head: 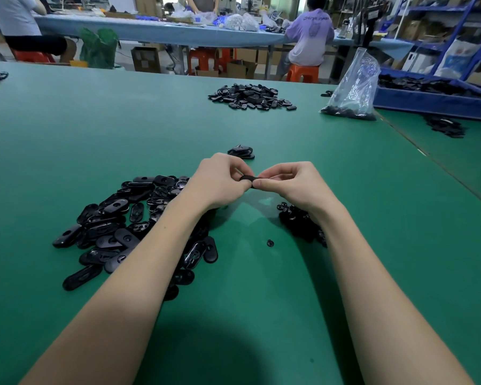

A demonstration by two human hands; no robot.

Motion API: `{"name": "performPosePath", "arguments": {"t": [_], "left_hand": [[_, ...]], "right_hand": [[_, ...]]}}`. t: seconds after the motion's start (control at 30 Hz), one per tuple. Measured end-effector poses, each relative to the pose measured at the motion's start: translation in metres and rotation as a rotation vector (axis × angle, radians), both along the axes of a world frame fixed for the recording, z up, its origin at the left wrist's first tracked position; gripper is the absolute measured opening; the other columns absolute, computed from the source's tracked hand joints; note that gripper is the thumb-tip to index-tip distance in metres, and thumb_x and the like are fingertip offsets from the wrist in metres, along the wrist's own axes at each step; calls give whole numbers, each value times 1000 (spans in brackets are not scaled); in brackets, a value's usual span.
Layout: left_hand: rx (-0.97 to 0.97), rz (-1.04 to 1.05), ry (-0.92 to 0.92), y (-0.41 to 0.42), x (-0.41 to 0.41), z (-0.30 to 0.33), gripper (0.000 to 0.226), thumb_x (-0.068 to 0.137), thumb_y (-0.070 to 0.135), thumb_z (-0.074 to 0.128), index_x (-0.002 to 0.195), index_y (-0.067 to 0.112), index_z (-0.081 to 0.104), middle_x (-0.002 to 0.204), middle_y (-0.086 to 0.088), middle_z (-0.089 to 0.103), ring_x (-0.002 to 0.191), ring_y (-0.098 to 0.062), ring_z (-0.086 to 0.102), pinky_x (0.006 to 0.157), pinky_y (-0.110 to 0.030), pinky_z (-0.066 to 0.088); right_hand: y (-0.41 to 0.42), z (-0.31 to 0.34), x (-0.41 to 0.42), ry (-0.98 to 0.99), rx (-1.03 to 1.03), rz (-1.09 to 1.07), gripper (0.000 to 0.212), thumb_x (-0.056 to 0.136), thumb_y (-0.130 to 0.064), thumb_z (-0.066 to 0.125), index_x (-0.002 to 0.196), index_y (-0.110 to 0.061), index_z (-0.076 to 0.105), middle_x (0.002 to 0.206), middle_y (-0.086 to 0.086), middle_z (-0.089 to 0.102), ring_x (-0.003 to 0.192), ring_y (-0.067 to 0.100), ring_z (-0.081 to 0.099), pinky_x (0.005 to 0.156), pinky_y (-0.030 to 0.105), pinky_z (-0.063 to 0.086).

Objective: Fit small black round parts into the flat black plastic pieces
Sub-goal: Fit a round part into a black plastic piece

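Both hands meet at the centre of the frame, raised a little above the green table [67,134]. The left hand [217,182] has its fingers curled and its thumb pressed in, pinching one end of a flat black piece [247,178]. The right hand [292,182] pinches the other end, thumb tip on the near edge and fingers curled over the top. The piece is seen edge-on, its long axis running left to right across the frame, one end toward each hand. Whether a round part sits in it, I cannot tell; the fingers cover most of it.

Under the left forearm, lower left of centre, a big heap of flat pieces [117,226] sprawls, lying every which way, slots showing on several. Under the right wrist, a smaller dark clump of round parts [300,220]. One loose round part [270,242] lies alone between the forearms. Just above the hands, a small stack of pieces [241,152]. Further up, centre, another pile [252,97]. Upper right, a clear plastic bag [353,87] stands with black parts in its bottom, beside a blue tray [433,102] of more black parts.
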State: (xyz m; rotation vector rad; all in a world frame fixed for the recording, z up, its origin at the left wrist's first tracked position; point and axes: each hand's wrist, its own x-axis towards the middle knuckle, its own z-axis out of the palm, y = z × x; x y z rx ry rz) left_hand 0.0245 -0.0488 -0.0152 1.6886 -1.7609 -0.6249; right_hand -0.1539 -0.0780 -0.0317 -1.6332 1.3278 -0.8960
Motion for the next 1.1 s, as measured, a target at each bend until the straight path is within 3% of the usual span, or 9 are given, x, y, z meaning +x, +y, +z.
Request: {"name": "performPosePath", "arguments": {"t": [0.13,0.33,0.53,0.73,0.83,0.93,1.0,1.1], "left_hand": [[5,42,-79,-1,-1,-1,10,87,27,69,82,35,71,88,11,72,83,-12,66,76,-27,54],[14,31,-40,-2,-2,-6,5,87,26,73,84,30,72,85,7,74,73,-6,62,60,-14,41],[16,20,71,-4,-1,-12,5,87,23,74,86,27,75,70,8,66,57,-2,52,48,-6,34],[-22,29,59,-6,-4,-15,6,87,22,73,86,27,75,67,9,64,52,2,50,46,-4,32],[-60,-31,-21,-4,0,-14,9,89,21,71,94,28,70,76,8,68,59,1,55,54,-5,36],[-118,-79,-169,-2,5,-13,17,87,24,70,96,36,63,84,13,66,69,-1,62,71,-25,47],[-149,-37,-264,-3,7,-12,13,87,30,70,93,39,62,86,20,65,77,-3,63,72,-30,46],[-171,6,-299,-10,9,-13,11,89,31,68,90,42,65,91,20,68,80,-8,64,71,-30,46]], "right_hand": [[1,0,3,42,8,-3,14,77,-29,88,85,-22,81,75,-6,71,68,5,61,63,20,45],[1,-5,6,79,-10,-14,11,79,-28,85,82,-20,78,69,-7,67,60,7,55,59,22,42],[-1,-10,5,77,-31,-8,12,81,-27,82,77,-22,71,61,-14,63,49,-2,51,55,19,39],[-2,-13,7,68,-66,-29,13,78,-24,79,74,-21,67,52,-16,58,42,-2,46,46,14,36],[-2,-12,8,85,-81,-27,9,81,-25,78,80,-22,69,53,-18,59,44,-2,48,46,12,36],[-4,-8,2,94,-103,-13,7,83,-28,76,89,-27,72,59,-19,65,48,-3,52,47,10,38],[-5,-6,0,183,-137,-7,3,84,-32,74,86,-32,72,64,-22,69,57,-5,58,54,13,44],[-8,-5,-1,342,-191,-29,1,82,-35,71,83,-34,71,75,-22,71,83,2,69,81,30,57]]}}
